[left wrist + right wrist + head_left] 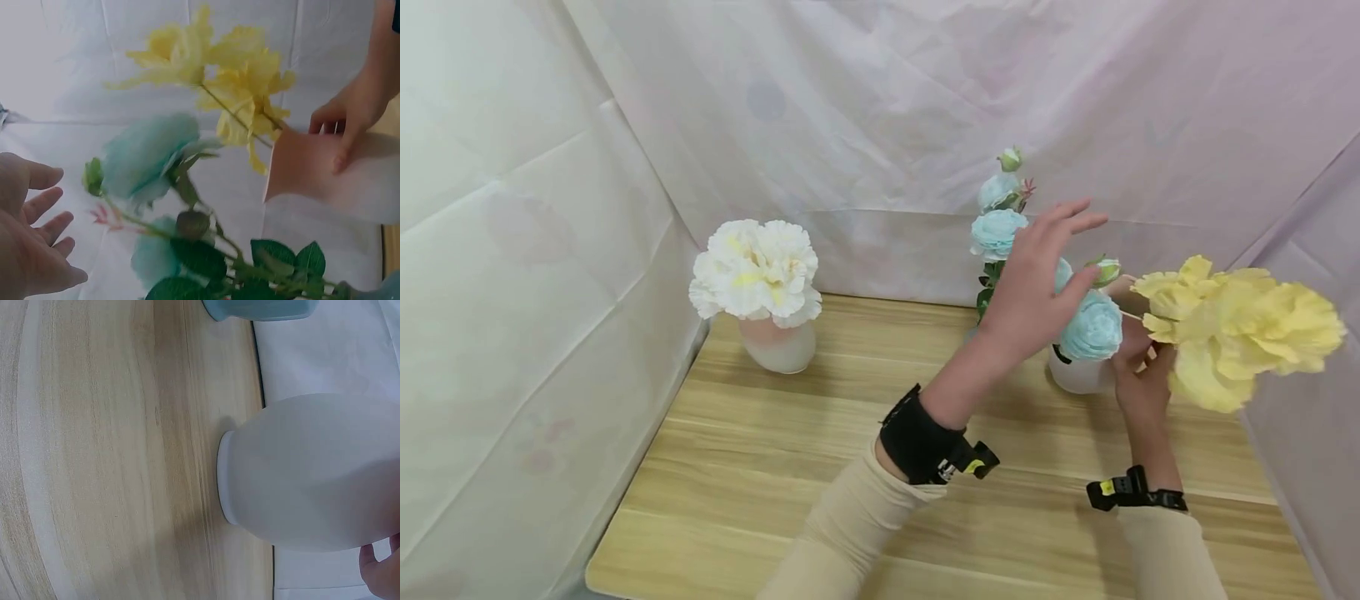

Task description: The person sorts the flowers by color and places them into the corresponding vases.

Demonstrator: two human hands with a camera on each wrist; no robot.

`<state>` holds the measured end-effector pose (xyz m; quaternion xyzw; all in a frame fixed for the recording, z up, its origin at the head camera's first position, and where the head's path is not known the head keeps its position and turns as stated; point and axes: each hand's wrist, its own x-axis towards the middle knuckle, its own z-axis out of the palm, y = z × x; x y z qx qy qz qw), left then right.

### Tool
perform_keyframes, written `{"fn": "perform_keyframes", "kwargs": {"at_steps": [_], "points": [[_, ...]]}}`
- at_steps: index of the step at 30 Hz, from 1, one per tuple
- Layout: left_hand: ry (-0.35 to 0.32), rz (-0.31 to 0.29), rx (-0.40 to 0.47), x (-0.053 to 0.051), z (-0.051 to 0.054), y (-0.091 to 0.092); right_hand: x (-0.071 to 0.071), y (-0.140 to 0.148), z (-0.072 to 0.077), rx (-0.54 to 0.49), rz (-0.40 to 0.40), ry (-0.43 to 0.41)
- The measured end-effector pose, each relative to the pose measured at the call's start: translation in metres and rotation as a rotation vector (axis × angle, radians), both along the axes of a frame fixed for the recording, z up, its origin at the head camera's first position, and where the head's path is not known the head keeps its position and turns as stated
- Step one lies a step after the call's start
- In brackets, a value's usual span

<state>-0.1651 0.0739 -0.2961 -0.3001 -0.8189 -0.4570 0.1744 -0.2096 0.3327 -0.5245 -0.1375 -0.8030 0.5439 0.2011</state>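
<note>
My left hand [1037, 287] is raised in front of the blue flowers [997, 235], its fingers spread and holding nothing. In the left wrist view the fingers lie beside a green bud [93, 177]. My right hand [1142, 383] grips a white and pink vase [306, 475] near its upper part, thumb on one side and fingers on the other. Yellow flowers [1247, 333] stand in this vase and lean right. The blue flowers come from a teal vase [262, 307], mostly hidden by my left arm in the head view.
On the left side of the wooden table [730, 500] stands another white and pink vase [782, 348] with white flowers [758, 271]. Pale cloth [887, 125] hangs behind the table and at both sides.
</note>
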Motion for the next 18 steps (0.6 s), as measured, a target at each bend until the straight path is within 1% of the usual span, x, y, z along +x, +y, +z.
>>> {"fn": "perform_keyframes", "kwargs": {"at_steps": [1, 2, 3, 4, 5, 6, 7, 8, 11, 12, 13, 15, 18], "points": [[0.002, -0.014, 0.026, 0.0, 0.0, -0.005, 0.008, -0.009, 0.009, 0.103, 0.008, 0.093], [-0.002, -0.021, 0.049, 0.001, -0.001, -0.011, 0.009, -0.01, 0.01, 0.208, 0.024, 0.124], [-0.006, -0.018, 0.059, 0.002, -0.002, -0.016, 0.01, -0.01, 0.01, 0.319, 0.034, 0.137], [-0.003, -0.021, 0.083, 0.002, -0.004, -0.021, 0.009, -0.011, 0.01, 0.427, 0.031, 0.198], [0.002, -0.024, 0.106, 0.003, -0.006, -0.026, 0.008, -0.01, 0.01, 0.573, 0.018, 0.236], [-0.001, -0.024, 0.12, 0.004, -0.008, -0.031, 0.007, -0.01, 0.01, 0.691, 0.017, 0.269], [0.001, -0.018, 0.13, 0.004, -0.01, -0.036, 0.006, -0.01, 0.011, 0.736, 0.019, 0.281], [-0.003, -0.012, 0.144, 0.005, -0.013, -0.042, 0.005, -0.009, 0.012, 0.761, 0.018, 0.284], [-0.001, 0.018, 0.176, 0.006, -0.02, -0.059, 0.003, -0.007, 0.014, 0.747, 0.018, 0.271], [-0.008, 0.031, 0.182, 0.006, -0.022, -0.064, 0.003, -0.006, 0.015, 0.7, 0.016, 0.263], [-0.005, 0.045, 0.193, 0.006, -0.025, -0.07, 0.003, -0.005, 0.016, 0.675, 0.013, 0.253], [-0.007, 0.073, 0.208, 0.005, -0.031, -0.08, 0.004, -0.003, 0.017, 0.635, 0.004, 0.233], [-0.019, 0.122, 0.196, 0.002, -0.04, -0.094, 0.007, 0.001, 0.017, 0.606, -0.021, 0.203]]}}
